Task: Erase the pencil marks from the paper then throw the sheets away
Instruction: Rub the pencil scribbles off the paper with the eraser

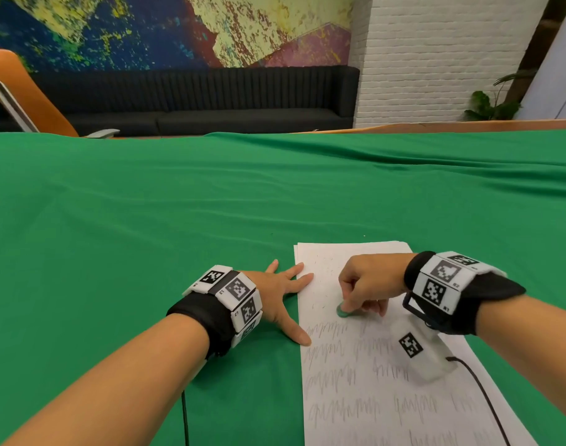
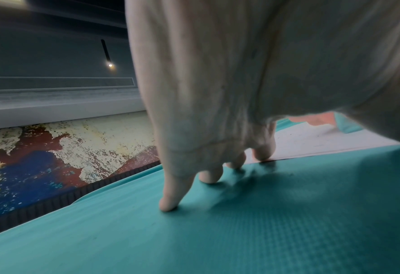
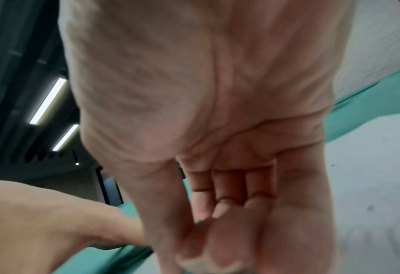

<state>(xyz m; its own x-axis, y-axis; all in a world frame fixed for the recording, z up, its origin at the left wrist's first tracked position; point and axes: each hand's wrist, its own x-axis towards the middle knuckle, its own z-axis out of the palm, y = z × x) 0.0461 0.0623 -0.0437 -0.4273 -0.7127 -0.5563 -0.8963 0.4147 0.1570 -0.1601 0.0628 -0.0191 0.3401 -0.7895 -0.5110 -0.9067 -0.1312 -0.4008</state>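
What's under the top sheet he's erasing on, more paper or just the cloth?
More paper: extra sheet edges show beneath the top sheet at its far-left corner, on the green cloth. How many sheets is hidden.

The head camera looks forward and down across the desk (image 1: 146,204) from above, taking in both forearms and the paper (image 1: 355,381). Each wrist camera sits very close under its palm, looking along the fingers (image 2: 170,194). All three views share the paper's left edge and the green cloth (image 3: 370,92).
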